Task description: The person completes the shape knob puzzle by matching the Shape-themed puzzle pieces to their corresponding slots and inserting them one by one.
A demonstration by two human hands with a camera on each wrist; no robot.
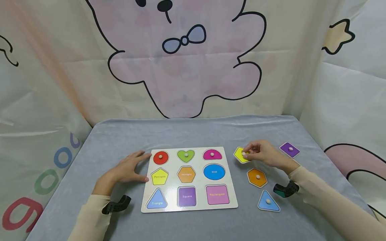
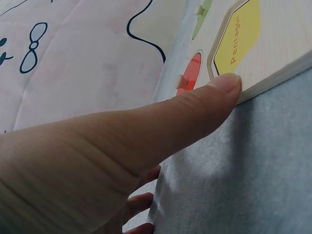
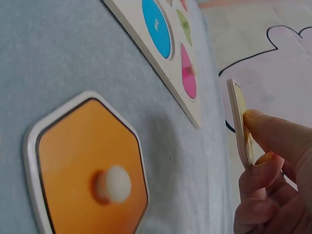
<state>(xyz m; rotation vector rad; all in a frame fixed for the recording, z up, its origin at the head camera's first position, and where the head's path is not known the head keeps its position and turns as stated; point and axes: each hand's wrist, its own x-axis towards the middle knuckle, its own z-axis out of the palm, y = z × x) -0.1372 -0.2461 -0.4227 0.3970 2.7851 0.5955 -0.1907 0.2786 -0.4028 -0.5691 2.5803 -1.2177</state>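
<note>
A white wooden shape-puzzle board (image 1: 172, 197) lies on the table. My left hand (image 1: 128, 169) rests at its left side, with the thumb (image 2: 226, 83) touching the edge by the pentagon slot (image 1: 159, 176) and the fingers spread toward the top corner. To the right of the board my right hand (image 1: 263, 154) pinches a yellow pentagon piece (image 1: 239, 155) by its knob. In the right wrist view that pentagon piece (image 3: 240, 124) is tilted up, off the cloth. The red circle (image 1: 161, 157), green heart (image 1: 185, 155) and pink half-circle (image 1: 212, 154) pieces sit in the board's top row.
An orange hexagon piece (image 1: 257, 177), a blue triangle piece (image 1: 268, 201) and a purple four-sided piece (image 1: 290, 149) lie loose on the right. Grey-blue cloth (image 1: 193, 130) covers the table. A printed curtain (image 1: 187, 73) hangs behind it.
</note>
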